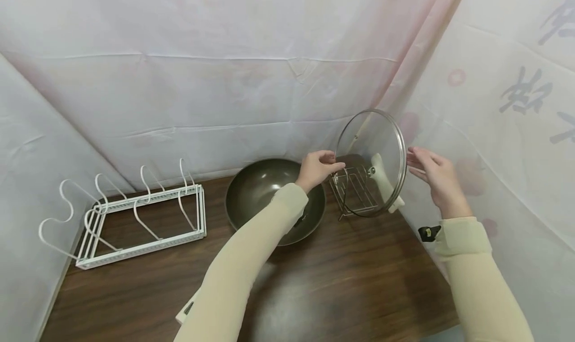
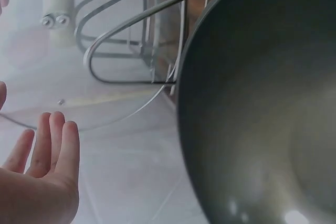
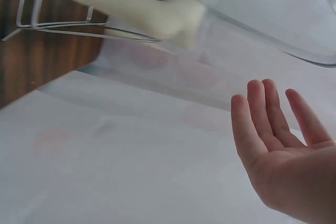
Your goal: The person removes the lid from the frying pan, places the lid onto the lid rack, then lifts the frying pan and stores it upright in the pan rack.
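Head: glass lid (image 1: 366, 145) upright at wire rack (image 1: 337, 197), R side of table (image 1: 350, 282), cream handle (image 1: 383, 182) toward R. L hand (image 1: 316, 170) open at lid's L rim, fingers extended; can't tell if touching. R hand (image 1: 433, 174) also open, just beside R rim. Dark wok (image 1: 251, 192) L of wire rack; white rack (image 1: 139, 250) w/ curved loops farther L.

L wrist: L hand's fingers straight near lid rim; wok fills R side.

R wrist: R hand's fingers straight, apart from rim; handle upper L, nr wire rack.
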`<state>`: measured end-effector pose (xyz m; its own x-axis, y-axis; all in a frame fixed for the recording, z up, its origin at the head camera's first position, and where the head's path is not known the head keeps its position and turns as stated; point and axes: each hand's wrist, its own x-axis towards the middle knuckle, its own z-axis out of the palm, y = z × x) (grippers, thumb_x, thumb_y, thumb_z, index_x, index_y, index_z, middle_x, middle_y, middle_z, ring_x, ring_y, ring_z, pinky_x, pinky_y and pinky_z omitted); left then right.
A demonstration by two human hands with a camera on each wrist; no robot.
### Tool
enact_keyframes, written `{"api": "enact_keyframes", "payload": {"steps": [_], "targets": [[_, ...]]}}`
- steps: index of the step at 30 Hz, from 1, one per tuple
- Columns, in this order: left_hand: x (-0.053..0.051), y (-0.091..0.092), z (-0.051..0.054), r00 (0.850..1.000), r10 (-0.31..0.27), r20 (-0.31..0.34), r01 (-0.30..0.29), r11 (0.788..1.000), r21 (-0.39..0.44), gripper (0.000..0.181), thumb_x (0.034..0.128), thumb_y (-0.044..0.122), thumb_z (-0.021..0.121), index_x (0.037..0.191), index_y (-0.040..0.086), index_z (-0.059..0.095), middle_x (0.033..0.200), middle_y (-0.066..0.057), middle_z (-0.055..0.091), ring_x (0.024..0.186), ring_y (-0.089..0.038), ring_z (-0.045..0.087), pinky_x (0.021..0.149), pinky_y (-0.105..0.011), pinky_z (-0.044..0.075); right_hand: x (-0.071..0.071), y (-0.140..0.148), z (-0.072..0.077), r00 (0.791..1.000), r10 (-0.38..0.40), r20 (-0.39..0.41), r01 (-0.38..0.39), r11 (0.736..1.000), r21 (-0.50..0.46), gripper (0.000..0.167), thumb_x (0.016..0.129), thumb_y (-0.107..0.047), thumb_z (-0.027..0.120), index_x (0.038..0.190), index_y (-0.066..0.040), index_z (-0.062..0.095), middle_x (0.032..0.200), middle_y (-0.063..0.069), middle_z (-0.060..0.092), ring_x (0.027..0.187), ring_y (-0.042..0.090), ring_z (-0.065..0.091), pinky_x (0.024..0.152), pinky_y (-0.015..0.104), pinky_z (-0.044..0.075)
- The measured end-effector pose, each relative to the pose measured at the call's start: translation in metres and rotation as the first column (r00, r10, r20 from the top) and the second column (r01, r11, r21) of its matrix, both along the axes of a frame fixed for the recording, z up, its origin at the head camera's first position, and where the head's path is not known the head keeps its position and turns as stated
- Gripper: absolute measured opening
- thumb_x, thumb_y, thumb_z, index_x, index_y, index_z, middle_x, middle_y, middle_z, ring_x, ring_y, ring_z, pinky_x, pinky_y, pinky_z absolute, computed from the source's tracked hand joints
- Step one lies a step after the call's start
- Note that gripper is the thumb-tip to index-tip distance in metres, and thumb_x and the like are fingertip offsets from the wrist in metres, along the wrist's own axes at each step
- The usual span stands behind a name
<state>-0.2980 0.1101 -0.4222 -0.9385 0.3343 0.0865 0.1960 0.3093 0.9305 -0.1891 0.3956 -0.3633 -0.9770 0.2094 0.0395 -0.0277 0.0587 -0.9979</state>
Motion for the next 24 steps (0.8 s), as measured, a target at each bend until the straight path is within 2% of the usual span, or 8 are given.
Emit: {"api": "enact_keyframes", "payload": {"steps": [7,11,15,18,24], "targets": [[0.000,-0.017,0.021,1.000,-0.029,-0.005,0.029,1.000,-0.007,0.052,0.0891,0.035,0.082,0.134,0.013,0.067,0.120,-0.006,0.077,0.114,-0.019,0.071,0.100,-0.034,0.057,-0.002,-0.006,0.031,0.991,-0.055,-0.121,0.044,0.995,-0.091,0.014,0.101,-0.026,0.067,0.110,-0.020,0.076,0.100,-0.010,0.079,0.094,0.001,0.074,0.083,0.012,0.058],[0.000,-0.029,0.031,1.000,-0.021,0.006,0.020,1.000,0.008,0.055,0.0885,0.035,0.082,0.137,0.013,0.065,0.123,-0.007,0.076,0.115,-0.020,0.071,0.099,-0.034,0.058,-0.005,-0.014,0.051,0.981,-0.091,-0.169,0.083,0.995,-0.059,0.019,0.099,-0.028,0.071,0.112,-0.016,0.077,0.102,-0.009,0.079,0.097,0.002,0.074,0.085,0.010,0.056],[0.000,-0.041,0.041,1.000,-0.013,-0.026,0.013,1.000,0.005,0.056,0.0888,0.035,0.082,0.138,0.013,0.065,0.123,-0.007,0.075,0.115,-0.020,0.072,0.097,-0.034,0.059,-0.007,-0.025,0.065,0.974,-0.092,-0.207,0.085,0.995,-0.042,0.025,0.097,-0.026,0.073,0.117,-0.012,0.076,0.103,-0.007,0.080,0.100,0.004,0.073,0.087,0.010,0.055],[0.001,-0.051,0.048,0.999,-0.007,-0.041,0.006,1.000,-0.006,0.057,0.0886,0.036,0.082,0.138,0.014,0.065,0.124,-0.004,0.075,0.116,-0.019,0.072,0.098,-0.034,0.059,-0.009,-0.034,0.072,0.972,-0.084,-0.218,0.079,0.996,-0.030,0.028,0.096,-0.025,0.075,0.120,-0.012,0.076,0.104,-0.008,0.080,0.101,0.004,0.072,0.091,0.011,0.054],[0.002,-0.071,0.056,1.000,0.019,-0.012,-0.018,1.000,0.006,0.060,0.0857,0.040,0.084,0.138,0.018,0.065,0.126,-0.002,0.074,0.118,-0.018,0.070,0.099,-0.035,0.058,-0.014,-0.051,0.079,0.976,-0.064,-0.206,0.075,0.996,0.043,0.034,0.096,-0.028,0.075,0.125,-0.012,0.074,0.103,-0.014,0.079,0.102,0.000,0.071,0.099,0.010,0.049]]}}
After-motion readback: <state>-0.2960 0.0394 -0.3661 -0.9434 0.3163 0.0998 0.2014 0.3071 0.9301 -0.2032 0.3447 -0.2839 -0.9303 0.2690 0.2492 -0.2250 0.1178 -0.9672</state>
